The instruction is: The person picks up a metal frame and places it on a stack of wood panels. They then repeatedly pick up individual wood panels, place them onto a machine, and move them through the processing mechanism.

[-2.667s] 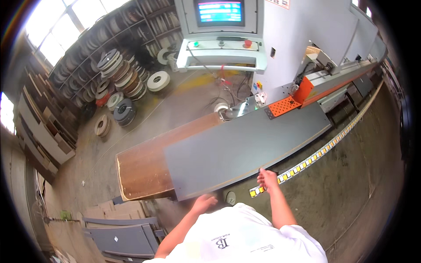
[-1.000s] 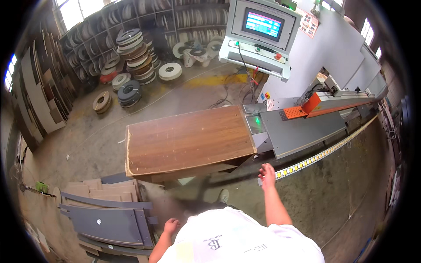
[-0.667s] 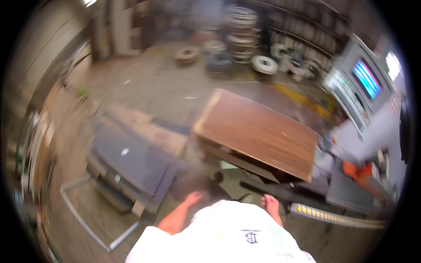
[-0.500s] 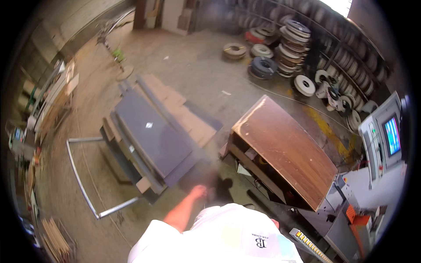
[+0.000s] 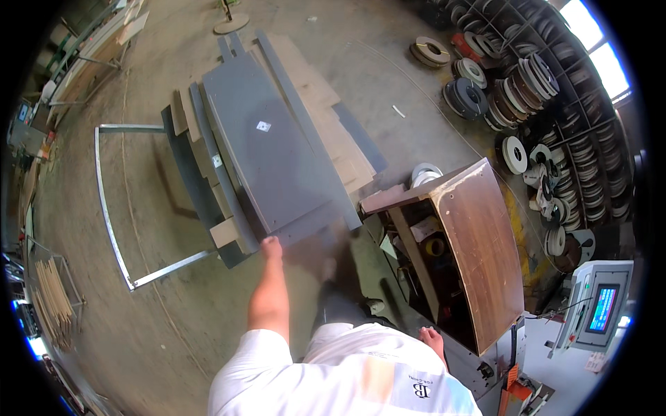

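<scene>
My left hand [image 5: 271,247] is stretched forward to the near corner of a dark grey panel [image 5: 267,149], the top one of a stack. It overlaps the panel's edge in view; its fingertips are hidden, so a grip cannot be made out. Close to my body on the right, my right hand [image 5: 433,341] has its fingers curled in; whatever may be inside is hidden. Beside that hand stands a brown wooden cabinet [image 5: 482,243], its open side showing rolls and loose items.
A metal frame [image 5: 107,201] juts out left of the stack. Edging rolls [image 5: 465,97] stand on the floor at far right, before a full rack [image 5: 586,145]. A control panel with a screen [image 5: 602,308] is at right. Thin boards [image 5: 54,301] lean at left.
My view has turned and come nearer the panel stack. My left arm has reached forward to the panel's near corner. My right hand has come into clearer view beside the cabinet.
</scene>
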Tool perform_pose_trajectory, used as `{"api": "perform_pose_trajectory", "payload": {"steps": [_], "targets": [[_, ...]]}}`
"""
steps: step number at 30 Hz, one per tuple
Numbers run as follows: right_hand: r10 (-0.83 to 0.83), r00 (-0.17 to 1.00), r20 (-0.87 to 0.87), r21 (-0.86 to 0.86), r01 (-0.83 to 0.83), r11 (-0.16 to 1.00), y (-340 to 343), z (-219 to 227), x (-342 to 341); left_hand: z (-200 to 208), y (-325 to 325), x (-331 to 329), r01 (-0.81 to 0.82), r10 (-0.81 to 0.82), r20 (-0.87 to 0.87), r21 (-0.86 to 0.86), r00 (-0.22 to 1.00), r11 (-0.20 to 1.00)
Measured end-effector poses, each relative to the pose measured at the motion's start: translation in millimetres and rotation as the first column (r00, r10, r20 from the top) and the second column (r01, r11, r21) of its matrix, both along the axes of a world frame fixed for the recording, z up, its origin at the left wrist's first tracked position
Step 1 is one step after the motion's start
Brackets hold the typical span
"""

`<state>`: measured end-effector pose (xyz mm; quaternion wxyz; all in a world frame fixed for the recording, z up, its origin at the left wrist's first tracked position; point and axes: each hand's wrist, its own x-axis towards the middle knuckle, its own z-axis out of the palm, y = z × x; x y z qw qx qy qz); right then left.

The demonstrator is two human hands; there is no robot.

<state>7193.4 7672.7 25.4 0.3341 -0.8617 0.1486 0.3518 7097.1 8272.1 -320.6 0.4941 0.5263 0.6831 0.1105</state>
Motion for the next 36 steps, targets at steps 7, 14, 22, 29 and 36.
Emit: {"api": "perform_pose_trajectory", "payload": {"steps": [7,14,22,29,36], "targets": [[0.001,0.984,-0.176,0.002,-0.001,1.000,12.6,-4.2,-4.9,5.7,61.6,37.2,0.055,-0.027,-0.294,0.087,0.955,0.995],[-0.021,0.970,-0.241,-0.177,-0.023,0.984,-21.1,-17.2,-34.6,-22.6,65.0,13.7,-0.118,0.126,-0.037,0.168,0.991,0.979],[0.006,0.975,-0.224,-0.126,-0.035,0.991,-22.3,-28.7,-11.1,-27.9,43.3,14.3,-0.294,0.278,0.190,0.063,0.942,0.954],[0.094,0.962,-0.255,-0.109,-0.125,0.986,-25.0,-38.6,-2.0,-21.8,51.8,11.2,0.004,0.031,-0.110,0.306,0.994,0.952],[0.244,0.937,-0.251,-0.141,-0.285,0.948,-25.9,-41.8,4.3,1.1,63.1,-6.0,-0.306,0.340,0.263,-0.164,0.903,0.938]]}}
